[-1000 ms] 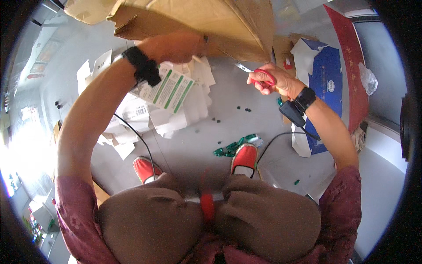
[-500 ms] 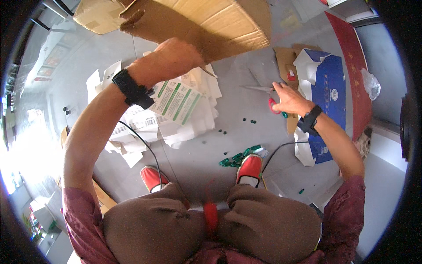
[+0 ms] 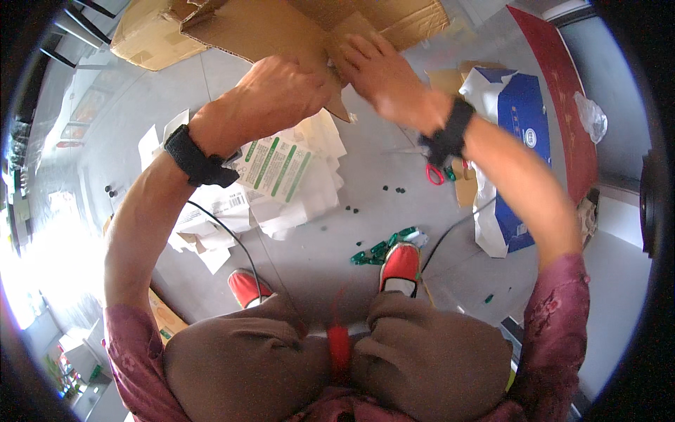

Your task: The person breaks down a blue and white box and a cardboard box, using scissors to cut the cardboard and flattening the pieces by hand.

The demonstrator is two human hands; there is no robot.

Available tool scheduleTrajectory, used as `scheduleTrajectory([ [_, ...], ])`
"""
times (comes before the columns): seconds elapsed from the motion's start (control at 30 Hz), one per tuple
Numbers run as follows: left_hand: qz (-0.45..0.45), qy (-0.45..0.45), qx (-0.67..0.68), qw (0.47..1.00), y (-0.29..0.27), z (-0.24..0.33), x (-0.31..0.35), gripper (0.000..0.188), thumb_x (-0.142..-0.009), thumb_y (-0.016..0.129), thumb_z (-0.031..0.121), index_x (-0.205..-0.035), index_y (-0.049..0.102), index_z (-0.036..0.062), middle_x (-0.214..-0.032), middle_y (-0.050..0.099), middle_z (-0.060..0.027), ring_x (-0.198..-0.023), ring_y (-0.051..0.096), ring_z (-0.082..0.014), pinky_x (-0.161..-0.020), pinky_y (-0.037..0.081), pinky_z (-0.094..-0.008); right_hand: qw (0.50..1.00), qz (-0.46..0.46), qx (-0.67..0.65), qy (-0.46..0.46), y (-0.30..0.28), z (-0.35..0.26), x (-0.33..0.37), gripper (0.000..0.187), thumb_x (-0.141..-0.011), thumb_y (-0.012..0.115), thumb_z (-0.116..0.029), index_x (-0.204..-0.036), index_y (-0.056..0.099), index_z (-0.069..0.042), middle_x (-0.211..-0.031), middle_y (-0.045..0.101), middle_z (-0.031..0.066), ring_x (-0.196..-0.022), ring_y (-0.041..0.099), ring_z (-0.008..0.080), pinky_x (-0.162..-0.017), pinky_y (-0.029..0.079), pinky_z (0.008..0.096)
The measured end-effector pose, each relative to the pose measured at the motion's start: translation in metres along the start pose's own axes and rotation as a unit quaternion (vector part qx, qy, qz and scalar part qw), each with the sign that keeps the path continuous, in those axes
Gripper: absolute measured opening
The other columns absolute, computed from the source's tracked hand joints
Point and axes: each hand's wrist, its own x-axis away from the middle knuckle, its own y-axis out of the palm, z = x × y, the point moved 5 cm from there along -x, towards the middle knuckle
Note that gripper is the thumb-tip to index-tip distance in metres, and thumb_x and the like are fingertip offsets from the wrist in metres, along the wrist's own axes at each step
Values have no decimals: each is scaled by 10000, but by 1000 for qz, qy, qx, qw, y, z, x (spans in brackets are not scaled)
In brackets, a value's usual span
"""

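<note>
A brown cardboard box [image 3: 260, 29] with torn flaps spreads across the far side, above the floor. My left hand [image 3: 292, 86] is closed on its near edge, the knuckles turned up. Close by on the right, my right hand [image 3: 383, 74] grips a flap of the same box with bent fingers; the thumb is mostly hidden. Scissors [image 3: 435, 175] with red handles lie on the floor beneath my right wrist, partly covered by it. Below my left hand is a heap of white flattened cartons [image 3: 299, 207], with a green-and-white printed sheet [image 3: 278, 167] on top.
A blue-and-white opened carton [image 3: 524, 144] lies at the right, beside a dark red strip [image 3: 559, 98] and a clear plastic bag [image 3: 592, 118]. Small green pieces [image 3: 380, 252] lie by my right shoe [image 3: 399, 266]. Black cables run from both wrist straps.
My right hand has let go of the scissors, leaving them on the floor, and moved up and left onto the cardboard box. The box has shifted slightly; my left hand stays on it.
</note>
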Motion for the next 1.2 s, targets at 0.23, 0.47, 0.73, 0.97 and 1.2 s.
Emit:
scheduleTrajectory([
  [0.23,7,31,-6,999,1,24,-2,143,-639,561,131,-744,561,34,-840,576,-88,-862,564,-215,-745,466,-303,912,-403,-38,57,55,41,-23,780,-552,691,-149,-1264,371,-145,-1235,419,100,-1149,406,279,-897,325,530],
  [0.47,9,61,-33,998,-7,37,2,151,-605,556,156,-683,563,27,-757,551,-77,-800,548,-210,-728,460,-287,863,-491,-83,85,45,38,-11,728,-602,643,-208,-1274,366,-182,-1203,432,128,-1076,461,329,-861,319,572],
  [0.73,-6,26,55,998,1,37,16,217,-614,554,142,-769,559,-9,-778,556,-99,-784,557,-224,-704,478,-315,894,-424,-125,74,41,22,5,604,-697,461,-131,-1284,336,-61,-1145,459,211,-1072,435,366,-893,317,507],
  [0.97,31,33,40,998,-9,49,19,185,-612,548,135,-734,536,-4,-748,539,-97,-771,559,-225,-711,478,-314,904,-334,-224,149,30,31,19,1035,-520,728,-344,-1348,173,-65,-1175,410,220,-1085,394,374,-871,322,468],
  [1.2,12,43,33,998,-13,54,14,172,-600,549,131,-711,550,0,-758,546,-96,-766,552,-223,-718,466,-316,943,-244,-215,66,-2,39,25,1081,-488,757,-464,-1324,229,-28,-1218,409,214,-1140,365,364,-923,289,478],
])
